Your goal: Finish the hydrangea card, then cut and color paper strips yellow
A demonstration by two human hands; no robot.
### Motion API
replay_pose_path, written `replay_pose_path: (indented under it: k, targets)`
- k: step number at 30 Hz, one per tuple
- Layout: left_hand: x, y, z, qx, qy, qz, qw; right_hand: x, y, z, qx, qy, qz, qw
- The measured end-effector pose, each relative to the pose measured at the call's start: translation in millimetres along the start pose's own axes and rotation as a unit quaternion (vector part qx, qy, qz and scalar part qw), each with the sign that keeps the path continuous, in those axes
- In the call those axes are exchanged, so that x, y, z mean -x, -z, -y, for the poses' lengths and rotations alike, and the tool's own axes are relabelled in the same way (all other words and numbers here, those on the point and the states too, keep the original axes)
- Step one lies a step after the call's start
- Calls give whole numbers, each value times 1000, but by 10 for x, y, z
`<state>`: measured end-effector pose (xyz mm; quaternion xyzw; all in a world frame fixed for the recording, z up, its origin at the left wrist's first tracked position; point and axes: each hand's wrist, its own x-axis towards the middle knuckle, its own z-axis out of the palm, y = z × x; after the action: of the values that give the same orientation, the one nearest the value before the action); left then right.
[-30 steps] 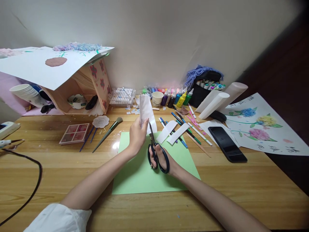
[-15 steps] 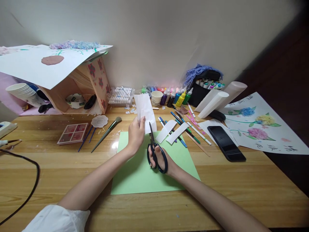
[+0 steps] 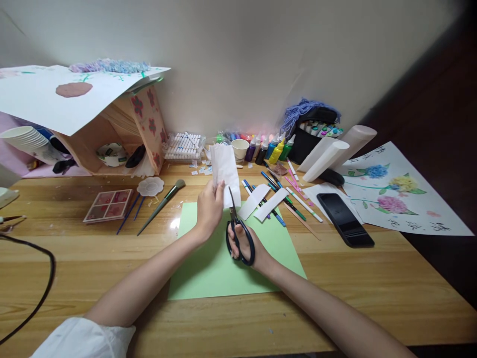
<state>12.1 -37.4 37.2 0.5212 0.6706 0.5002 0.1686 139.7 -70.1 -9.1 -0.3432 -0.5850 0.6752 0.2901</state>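
White paper (image 3: pixel 226 169) is at the far edge of the green sheet (image 3: pixel 208 278), pinched firmly in the left hand's (image 3: pixel 209 209) grip — likely to steady it beside the scissors (image 3: pixel 233 214). The right hand (image 3: pixel 245 241) has its grip curled through the handles, presumably to control the blades. Counted: one held paper, one pair of scissors, one green sheet, two white strips (image 3: pixel 254 202) across pens (image 3: pixel 279 218).
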Motion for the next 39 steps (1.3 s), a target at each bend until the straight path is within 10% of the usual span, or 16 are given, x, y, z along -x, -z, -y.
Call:
replay_pose_path:
  k: [39]
  targets:
    - [119, -77, -47, 19, 29, 61, 998, -56, 68, -29, -80, -15, -3, 997]
